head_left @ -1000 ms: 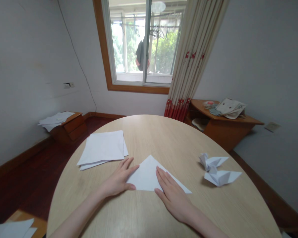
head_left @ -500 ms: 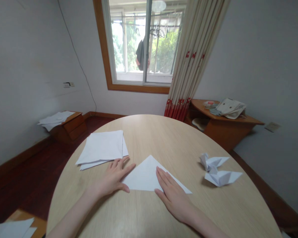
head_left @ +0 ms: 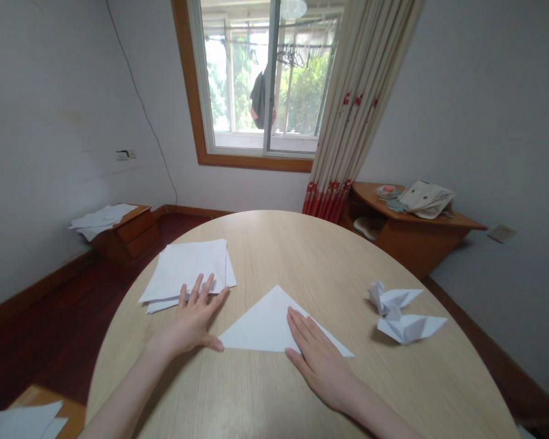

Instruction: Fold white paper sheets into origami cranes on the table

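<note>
A white sheet of paper folded into a triangle (head_left: 260,323) lies on the round wooden table (head_left: 274,244), its peak pointing away from me. My right hand (head_left: 318,360) rests flat on the triangle's right half, fingers stretched out. At the triangle's left corner is the thumb of my left hand (head_left: 194,320); the other fingers are spread and reach over the near edge of a stack of white paper (head_left: 192,265). Whether those fingertips touch the stack I cannot tell. Nothing is gripped in either hand.
Two folded paper birds (head_left: 412,328) sit at the table's right side. More paper lies on a low cabinet (head_left: 137,231) at the left and on a wooden surface at the lower left (head_left: 22,421). A corner desk (head_left: 412,238) holding a bag (head_left: 425,198) stands beyond the table.
My left hand has slid left along the triangle's lower edge to its left corner, fingers spreading wider over the stack. My right hand and the folded sheet have stayed in place.
</note>
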The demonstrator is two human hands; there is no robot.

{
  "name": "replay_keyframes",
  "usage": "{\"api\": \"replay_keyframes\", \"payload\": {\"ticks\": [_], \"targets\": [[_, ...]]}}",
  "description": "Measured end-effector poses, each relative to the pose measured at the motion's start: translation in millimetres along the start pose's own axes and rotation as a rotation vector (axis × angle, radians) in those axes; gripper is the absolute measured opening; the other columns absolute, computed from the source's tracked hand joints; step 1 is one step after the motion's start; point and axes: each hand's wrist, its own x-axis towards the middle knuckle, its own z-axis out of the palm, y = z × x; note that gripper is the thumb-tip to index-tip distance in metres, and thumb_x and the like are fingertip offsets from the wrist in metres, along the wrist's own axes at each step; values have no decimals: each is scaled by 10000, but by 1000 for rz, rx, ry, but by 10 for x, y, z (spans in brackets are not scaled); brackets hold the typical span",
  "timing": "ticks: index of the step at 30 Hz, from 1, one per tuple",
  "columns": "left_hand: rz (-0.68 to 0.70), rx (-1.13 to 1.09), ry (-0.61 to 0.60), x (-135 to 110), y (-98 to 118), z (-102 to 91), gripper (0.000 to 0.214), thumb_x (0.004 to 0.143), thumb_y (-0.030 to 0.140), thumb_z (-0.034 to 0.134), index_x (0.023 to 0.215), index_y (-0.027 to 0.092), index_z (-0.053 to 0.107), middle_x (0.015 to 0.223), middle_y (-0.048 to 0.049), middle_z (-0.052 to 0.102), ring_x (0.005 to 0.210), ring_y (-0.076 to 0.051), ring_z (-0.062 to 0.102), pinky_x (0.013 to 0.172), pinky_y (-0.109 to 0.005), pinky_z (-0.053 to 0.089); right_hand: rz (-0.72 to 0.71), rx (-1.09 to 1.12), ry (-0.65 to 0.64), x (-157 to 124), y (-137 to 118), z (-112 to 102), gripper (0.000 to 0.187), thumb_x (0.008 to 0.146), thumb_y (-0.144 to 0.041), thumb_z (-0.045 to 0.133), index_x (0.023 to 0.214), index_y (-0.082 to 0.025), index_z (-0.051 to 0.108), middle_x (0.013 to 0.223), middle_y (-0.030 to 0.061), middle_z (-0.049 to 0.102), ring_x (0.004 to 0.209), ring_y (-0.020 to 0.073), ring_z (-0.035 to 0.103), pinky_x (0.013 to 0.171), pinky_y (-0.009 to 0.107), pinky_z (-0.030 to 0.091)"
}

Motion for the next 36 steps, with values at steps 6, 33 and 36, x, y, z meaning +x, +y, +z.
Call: {"api": "replay_keyframes", "payload": {"ticks": [6, 33, 36], "targets": [[7, -49, -2, -2, 1, 4, 1161, 511, 591, 807, 1475, 260, 249, 1546, -186, 12, 1374, -433, -115, 1044, -647, -36, -8, -3, 25, -3, -1, -15, 580, 984, -467, 276, 1486, -193, 180, 1544, 46, 167, 1424, 239, 128, 1158, 467, 198], [421, -336, 199, 20, 898, 357, 508, 996, 341, 357, 1459, 157, 262, 1513, -119, 251, 1396, -239, 218, 1129, -455, 281, -52, -60, 189, 69, -63, 24, 479, 968, -389, 385, 1408, -203, 413, 1451, 72, 414, 1329, 281, 375, 1064, 487, 363], [427, -274, 176, 39, 888, 382, 504, 1003, 329, 339, 1460, 137, 251, 1517, -126, 233, 1400, -233, 197, 1134, -443, 268, -48, -53, 174, 82, -51, 4, 480, 962, -387, 408, 1407, -207, 413, 1455, 74, 407, 1328, 281, 378, 1064, 488, 360]]}}
